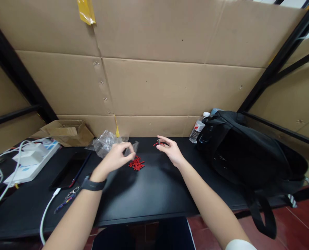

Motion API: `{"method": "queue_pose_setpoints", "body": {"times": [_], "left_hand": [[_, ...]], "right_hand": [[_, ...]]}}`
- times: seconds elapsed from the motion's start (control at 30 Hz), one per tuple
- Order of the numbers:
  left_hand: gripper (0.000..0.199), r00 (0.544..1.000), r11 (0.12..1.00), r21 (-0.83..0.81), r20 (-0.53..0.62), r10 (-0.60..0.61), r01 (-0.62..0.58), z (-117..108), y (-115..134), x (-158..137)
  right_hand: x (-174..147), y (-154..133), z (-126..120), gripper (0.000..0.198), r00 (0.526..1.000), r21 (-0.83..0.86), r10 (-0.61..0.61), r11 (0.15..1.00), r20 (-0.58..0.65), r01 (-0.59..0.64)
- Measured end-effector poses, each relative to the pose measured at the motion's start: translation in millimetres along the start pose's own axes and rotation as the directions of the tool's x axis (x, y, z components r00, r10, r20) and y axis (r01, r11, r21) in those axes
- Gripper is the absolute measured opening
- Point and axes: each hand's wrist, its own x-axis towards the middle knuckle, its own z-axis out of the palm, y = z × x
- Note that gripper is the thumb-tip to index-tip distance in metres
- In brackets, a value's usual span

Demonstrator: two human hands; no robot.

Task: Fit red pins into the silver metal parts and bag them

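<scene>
My left hand (118, 155), wearing a dark wristband, has its thumb and fingers curled into a pinch. A small clear plastic bag (135, 146) shows between and just beyond those fingers and appears to be held by them. Below its fingertips lies a pile of short red cords (136, 164) on the black tabletop (154, 194). To the right, my right hand (170, 149) pinches a red cord (156, 144) between thumb and fingers, raised above the table. A small shiny part shows at its fingertips, too small to make out.
Crumpled clear plastic (105, 142) lies behind my left hand, beside an open cardboard box (69, 133). On the left are a power strip (34, 161), a phone (69, 170), a white cable and a keychain (68, 198). A water bottle (197, 129) and black backpack (248, 149) stand right.
</scene>
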Motion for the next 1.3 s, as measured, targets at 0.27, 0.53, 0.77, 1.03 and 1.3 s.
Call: {"method": "queue_pose_setpoints", "body": {"times": [0.27,0.53,0.77,1.03,1.3], "left_hand": [[0.011,0.964,0.929,0.257,0.086,0.252,-0.266,91,21,22],[0.021,0.903,0.907,0.170,0.272,0.332,-0.384,94,16,18],[0.030,0.908,0.907,0.193,0.275,0.316,-0.374,97,16,10],[0.036,0.916,0.916,0.200,0.280,0.286,-0.348,97,7,6],[0.038,0.908,0.916,0.198,0.312,0.279,-0.349,94,2,3]], "right_hand": [[6,-4,-20,0.059,0.995,-0.078,-0.062,0.995,-0.075,0.057],[9,-5,-36,0.047,0.965,-0.601,-0.255,0.763,0.058,0.238],[-7,-24,-39,0.028,0.932,-0.775,0.038,0.568,0.362,0.278],[-15,-17,-21,0.020,0.935,-0.918,0.164,0.304,0.313,0.254],[-12,-7,-17,0.020,0.934,-0.928,0.160,0.253,0.319,0.274]]}}
